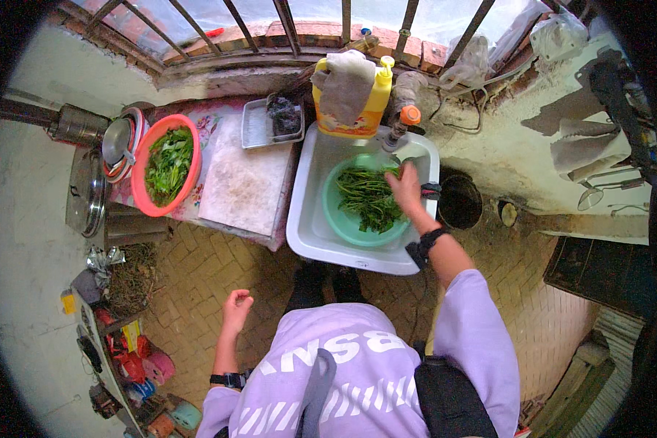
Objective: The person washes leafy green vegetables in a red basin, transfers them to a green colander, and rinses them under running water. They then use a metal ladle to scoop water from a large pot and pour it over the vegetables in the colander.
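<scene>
My right hand [407, 189] reaches over the right side of a light green plastic basin [336, 223], fingers spread beside a heap of leafy greens with long stems [367, 191]. It appears to hold nothing; whether its fingertips touch the greens is unclear. The basin sits in a white sink [312, 230], under a tap with an orange handle [410, 115]. A pale blur below the spout looks like running water. My left hand [237, 312] hangs low over the brick floor, away from the sink, its fingers loosely curled and nothing visible in them.
Left of the sink, a table holds a worn cutting board [243, 183], a white tray [256, 125] and a pink basin [196, 164] of cut greens. A yellow jug [382, 93] draped with a grey cloth [350, 82] stands behind the sink. A dark bucket [460, 202] is at right.
</scene>
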### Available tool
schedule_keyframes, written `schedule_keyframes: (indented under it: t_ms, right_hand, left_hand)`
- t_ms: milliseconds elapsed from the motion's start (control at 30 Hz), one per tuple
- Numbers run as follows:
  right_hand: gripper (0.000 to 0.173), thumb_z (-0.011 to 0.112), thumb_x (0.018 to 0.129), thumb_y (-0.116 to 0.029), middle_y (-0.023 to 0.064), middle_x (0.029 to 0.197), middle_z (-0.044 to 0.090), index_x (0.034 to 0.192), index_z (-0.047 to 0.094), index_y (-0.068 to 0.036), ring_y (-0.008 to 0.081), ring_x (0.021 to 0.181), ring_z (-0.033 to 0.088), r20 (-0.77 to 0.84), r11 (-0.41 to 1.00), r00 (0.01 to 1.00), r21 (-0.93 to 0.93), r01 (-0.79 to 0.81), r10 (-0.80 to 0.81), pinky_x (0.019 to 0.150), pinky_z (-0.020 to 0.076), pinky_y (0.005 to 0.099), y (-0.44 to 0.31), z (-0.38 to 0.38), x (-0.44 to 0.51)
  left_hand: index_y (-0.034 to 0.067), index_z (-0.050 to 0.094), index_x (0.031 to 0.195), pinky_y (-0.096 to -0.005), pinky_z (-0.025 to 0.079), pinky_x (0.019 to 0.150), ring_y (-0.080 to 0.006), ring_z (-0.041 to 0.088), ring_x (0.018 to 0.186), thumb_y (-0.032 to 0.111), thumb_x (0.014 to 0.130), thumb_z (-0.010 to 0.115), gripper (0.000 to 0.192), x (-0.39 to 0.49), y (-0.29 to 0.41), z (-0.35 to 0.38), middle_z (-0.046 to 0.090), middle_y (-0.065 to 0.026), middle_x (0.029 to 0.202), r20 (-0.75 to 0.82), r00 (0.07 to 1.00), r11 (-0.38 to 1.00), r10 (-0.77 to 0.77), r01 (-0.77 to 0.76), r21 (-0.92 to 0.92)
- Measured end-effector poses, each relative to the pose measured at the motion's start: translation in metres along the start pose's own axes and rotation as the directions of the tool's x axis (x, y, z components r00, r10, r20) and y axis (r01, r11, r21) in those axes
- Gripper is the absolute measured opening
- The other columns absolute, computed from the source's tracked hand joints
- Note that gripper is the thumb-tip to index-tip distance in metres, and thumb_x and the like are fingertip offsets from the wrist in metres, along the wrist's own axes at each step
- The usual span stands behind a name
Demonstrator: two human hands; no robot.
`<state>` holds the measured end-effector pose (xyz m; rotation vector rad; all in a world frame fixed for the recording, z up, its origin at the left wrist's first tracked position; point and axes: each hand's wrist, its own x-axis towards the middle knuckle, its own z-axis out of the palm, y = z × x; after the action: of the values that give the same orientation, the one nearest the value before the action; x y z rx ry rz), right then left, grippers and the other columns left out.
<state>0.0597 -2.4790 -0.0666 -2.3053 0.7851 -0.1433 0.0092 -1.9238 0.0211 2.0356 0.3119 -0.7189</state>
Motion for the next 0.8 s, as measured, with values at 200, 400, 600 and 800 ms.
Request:
schedule_keyframes:
  t_ms: [200,400,600,800]
  right_hand:
    - [0.061,0.075,0.072,-0.038,0.0221,0.104,0.062,0.118,0.055,-0.002,0.0407,0.102,0.054,0.003,0.981,1.000,0.192,-0.005,0.005,0.086,0.0450,0.0464,-0.040,-0.030,0.070]
    - [0.058,0.073,0.072,-0.044,0.0233,0.107,0.063,0.115,0.059,-0.006,0.0411,0.096,0.060,0.012,0.983,1.000,-0.183,0.002,0.000,0.084,0.0480,0.0468,-0.045,-0.032,0.072]
    - [0.074,0.078,0.068,-0.046,0.0240,0.101,0.061,0.118,0.053,0.002,0.0427,0.098,0.057,0.033,0.996,0.998,-0.067,-0.053,0.055,0.086,0.0475,0.0442,-0.057,-0.050,0.066]
    - [0.072,0.076,0.075,-0.040,0.0234,0.119,0.052,0.126,0.046,0.002,0.0376,0.107,0.054,-0.254,0.978,0.952,-0.161,0.133,-0.171,0.090,0.0455,0.0411,-0.104,-0.116,0.055]
  left_hand:
    - [0.007,0.059,0.108,-0.0262,0.049,0.063,-0.0094,0.057,0.077,0.017,0.084,0.067,0.027,0.017,0.003,-0.001,0.062,-0.0005,0.093,0.033,0.999,0.999,-0.021,0.019,0.040]
    - [0.009,0.059,0.109,-0.0270,0.049,0.066,-0.0094,0.057,0.082,0.021,0.085,0.066,0.027,0.027,0.020,-0.015,0.061,0.0009,0.096,0.039,0.999,1.000,0.010,-0.010,-0.007]
    - [0.008,0.059,0.108,-0.0265,0.049,0.068,-0.0093,0.057,0.084,0.021,0.086,0.065,0.026,0.038,0.040,-0.020,0.061,0.0003,0.097,0.098,0.995,0.999,0.036,-0.039,0.023]
    - [0.005,0.060,0.110,-0.0292,0.051,0.073,-0.0135,0.060,0.086,0.022,0.086,0.065,0.030,0.087,0.095,0.012,0.064,-0.0042,0.100,0.298,0.908,0.948,0.295,-0.316,0.025]
